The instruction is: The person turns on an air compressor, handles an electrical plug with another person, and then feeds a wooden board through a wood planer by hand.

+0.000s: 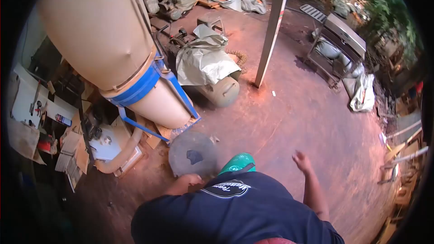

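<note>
My left hand (191,180) is low beside my body, partly hidden by my dark shirt (244,208). It appears next to a round grey disc-shaped object (181,147), which has a black patch (194,156) on it. I cannot tell whether they touch; the left fingers are too small and unclear to read. Out to the right, over the red-brown floor (275,126), my right hand (301,161) is raised with its fingers loosely apart and nothing in them. Green cloth (239,162) shows just beyond the shirt front.
A tall beige bag machine (97,27) with a blue frame (135,91) rises at left. Beyond it stands a tank (221,91) under a silvery sheet (203,58). A post (272,31), a metal cart (341,36) and a white sack (363,92) stand farther off. Wood lines the right edge.
</note>
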`<state>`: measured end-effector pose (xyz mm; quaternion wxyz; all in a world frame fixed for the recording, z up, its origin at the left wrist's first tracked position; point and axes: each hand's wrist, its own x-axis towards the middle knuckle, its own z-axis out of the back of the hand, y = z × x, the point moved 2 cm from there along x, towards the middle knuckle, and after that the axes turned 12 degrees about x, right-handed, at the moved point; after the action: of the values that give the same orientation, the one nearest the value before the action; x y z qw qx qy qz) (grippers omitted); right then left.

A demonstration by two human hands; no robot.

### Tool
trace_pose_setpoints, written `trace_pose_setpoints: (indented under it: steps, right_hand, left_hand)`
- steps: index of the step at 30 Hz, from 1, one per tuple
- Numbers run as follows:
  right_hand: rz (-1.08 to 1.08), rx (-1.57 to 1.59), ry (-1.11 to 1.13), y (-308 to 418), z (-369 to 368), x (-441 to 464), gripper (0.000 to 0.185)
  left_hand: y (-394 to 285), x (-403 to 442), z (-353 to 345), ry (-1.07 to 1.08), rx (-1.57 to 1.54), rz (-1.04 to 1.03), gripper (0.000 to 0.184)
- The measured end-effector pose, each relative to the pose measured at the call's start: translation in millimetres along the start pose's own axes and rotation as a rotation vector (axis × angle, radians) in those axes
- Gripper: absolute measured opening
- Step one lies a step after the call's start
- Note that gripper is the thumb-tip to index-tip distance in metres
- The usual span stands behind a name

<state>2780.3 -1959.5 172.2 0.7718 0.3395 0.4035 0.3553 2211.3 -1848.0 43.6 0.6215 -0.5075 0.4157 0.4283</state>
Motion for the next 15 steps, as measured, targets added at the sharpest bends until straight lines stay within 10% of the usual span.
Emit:
trace_pose_setpoints:
  steps: [4,7,15]
  right_hand:
    - [0.217,0.259,0.087,108.1,31.9,161.0,0.05]
    - [0.343,0.262,0.142,153.0,39.4,256.1,0.048]
    - [-0.07,0.153,0.49,163.7,45.9,406.6,0.044]
  left_hand:
    - [-69.3,95.7,119.2,-0.356,0.332,-0.24,0.05]
    - [-138.1,118.9,238.9,-0.612,-0.099,-0.192,0.055]
    - [-282.0,43.4,466.7,-1.035,-0.506,-0.369,0.049]
